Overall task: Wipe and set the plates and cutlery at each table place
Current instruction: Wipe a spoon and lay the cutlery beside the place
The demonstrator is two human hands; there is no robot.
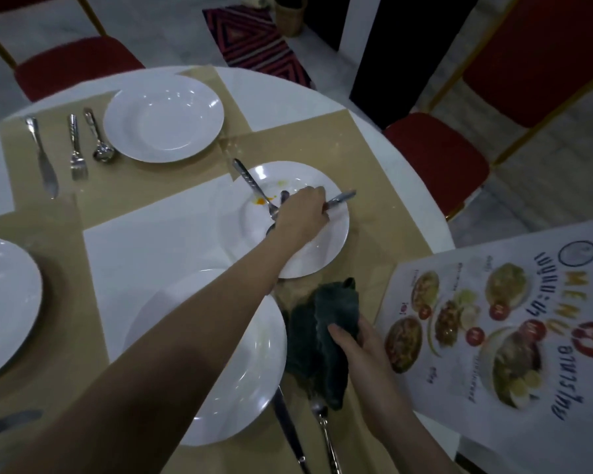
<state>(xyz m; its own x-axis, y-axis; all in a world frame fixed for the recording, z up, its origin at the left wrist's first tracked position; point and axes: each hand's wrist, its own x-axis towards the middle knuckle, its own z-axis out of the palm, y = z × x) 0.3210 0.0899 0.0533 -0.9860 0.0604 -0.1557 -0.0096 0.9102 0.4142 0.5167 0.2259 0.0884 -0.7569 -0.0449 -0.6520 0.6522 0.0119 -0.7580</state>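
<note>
We take the soiled plate (317,249) as our landmark; it sits on a tan placemat (370,155) toward the right side of the round white counter (158,241), with orange smears on its far-left inner surface. Our left hand (303,215) reaches over this plate, fingers curled around a piece of cutlery (339,199) whose handle runs up and to the right, pointing past the plate's right rim. A second utensil (252,184) lies across the plate's far-left rim, its long axis slanting from the upper left down toward the plate's centre. A third dark piece shows just left of the hand, but we cannot tell what it is.

Just nearer than the plate, our right hand (355,345) grips a dark grey cloth (326,340), thumb pressed over its folds. Left of the cloth, nearer than the soiled plate, rests a clean plate (240,388), with a knife (288,429) and fork (324,425) beside it, handles pointing toward us. Beyond and left of the soiled plate stands another clean plate (163,123), its knife (43,159), fork (76,148) and spoon (98,138) lined up lengthwise alongside. A printed menu (493,336) lies right of the cloth.
</note>
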